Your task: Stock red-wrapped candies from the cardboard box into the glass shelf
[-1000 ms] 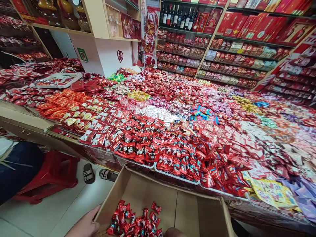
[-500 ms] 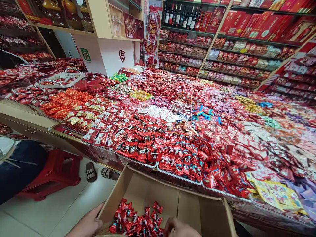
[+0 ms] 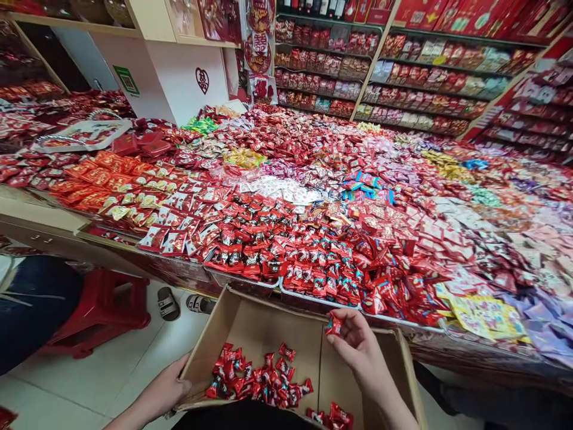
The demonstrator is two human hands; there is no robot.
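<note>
Between finger and thumb, my right hand [image 3: 360, 346] pinches a red-wrapped candy [image 3: 333, 324] above the right half of a cardboard box [image 3: 250, 322]. My left hand [image 3: 168, 382] grips the box's left wall, its fingers partly hidden behind the edge. Red-wrapped candies [image 3: 259, 379] lie in a loose heap on the box floor, with a few more near its lower right. Just beyond the box, bins of red candies with teal marks [image 3: 320, 275] line the front of the display.
A wide display of wrapped candies [image 3: 286, 191] spreads behind the box. To the left are a red plastic stool [image 3: 102, 310], a seated person's leg [image 3: 42, 298] and sandals [image 3: 168, 303]. A dark trouser leg [image 3: 483, 388] shows at lower right. Stocked shelves [image 3: 322, 60] stand behind.
My right hand has risen from low in the box to near its far edge, now with a candy in its fingers. My left hand stays on the box wall. The view has tipped downward.
</note>
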